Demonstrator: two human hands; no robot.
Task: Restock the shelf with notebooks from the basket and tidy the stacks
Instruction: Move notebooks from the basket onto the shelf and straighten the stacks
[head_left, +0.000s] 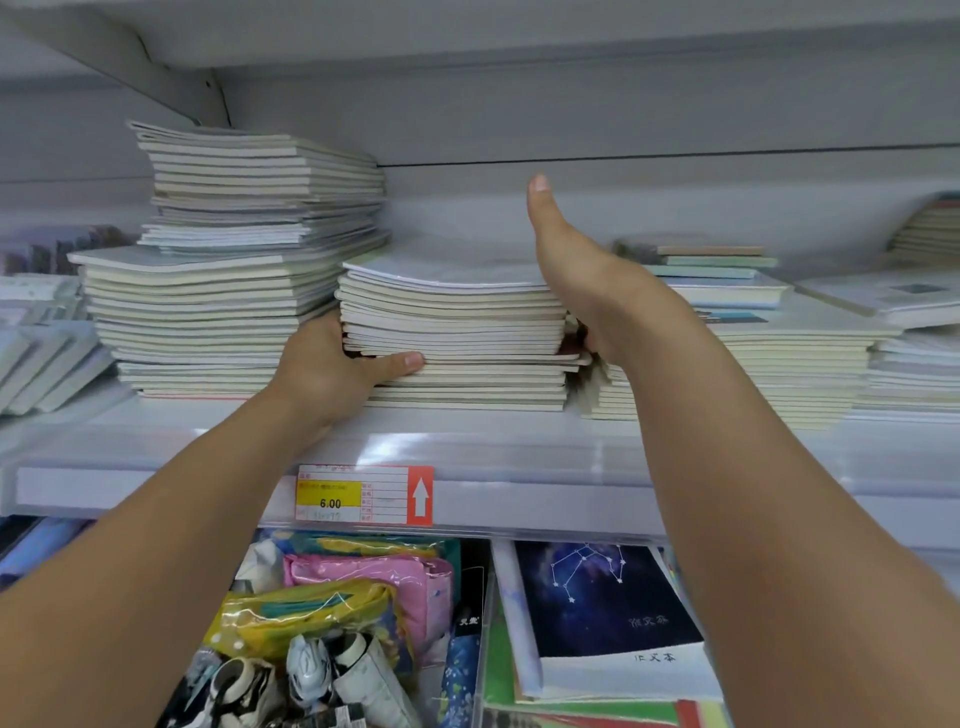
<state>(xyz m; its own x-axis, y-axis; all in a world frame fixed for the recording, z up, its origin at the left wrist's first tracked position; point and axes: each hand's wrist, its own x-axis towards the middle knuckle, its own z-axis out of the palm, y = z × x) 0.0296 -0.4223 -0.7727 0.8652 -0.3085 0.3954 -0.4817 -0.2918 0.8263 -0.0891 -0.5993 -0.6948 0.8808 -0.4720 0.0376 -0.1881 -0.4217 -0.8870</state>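
Head view: my left hand (332, 364) grips the left edge of the middle stack of notebooks (457, 338) on the shelf (519, 447), thumb laid along its front edge about halfway down and the other fingers tucked behind where I cannot see them. My right hand (587, 280) presses against the stack's right side with the thumb pointing up; its fingers are hidden behind the notebooks, so I cannot tell whether they curl round anything. The basket is not in sight.

My worry is the split in the pile. The upper notebooks sit slightly out of line with the lower ones, and a few covers poke out at the right near my palm. If I squeeze or lift unevenly, I judge the glossy top sheets could slide off the front, or the lower half could stay put and fan out.

On the left, the tall stack (244, 270) looks the shakiest: its upper part is narrower, skewed and close to my knuckles. A nudge there could tip it. On the right, the low stack (779, 374) sits just beside my wrist, so a sideways shove could push into it and crumple the loose edges between.
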